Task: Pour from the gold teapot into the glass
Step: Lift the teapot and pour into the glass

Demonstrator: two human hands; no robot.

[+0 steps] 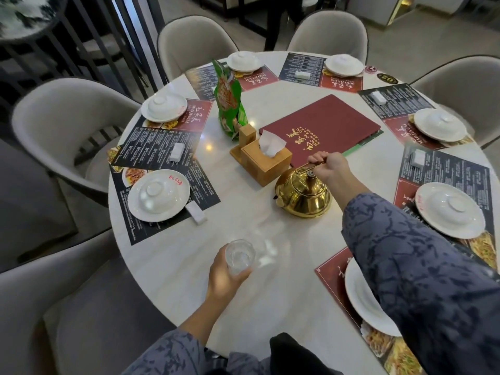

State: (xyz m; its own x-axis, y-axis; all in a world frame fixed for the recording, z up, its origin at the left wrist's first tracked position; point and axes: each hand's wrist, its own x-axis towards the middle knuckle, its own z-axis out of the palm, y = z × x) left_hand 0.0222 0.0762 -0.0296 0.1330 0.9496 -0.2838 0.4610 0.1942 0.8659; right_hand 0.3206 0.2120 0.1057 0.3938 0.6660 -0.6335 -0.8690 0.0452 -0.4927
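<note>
Teapot on bench, right hand clamped on handle; glass gripped by left hand, nearer, spout facing left.

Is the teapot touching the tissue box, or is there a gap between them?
Apart. The head view shows a strip of white table between the teapot and the near corner of the tissue box.
</note>
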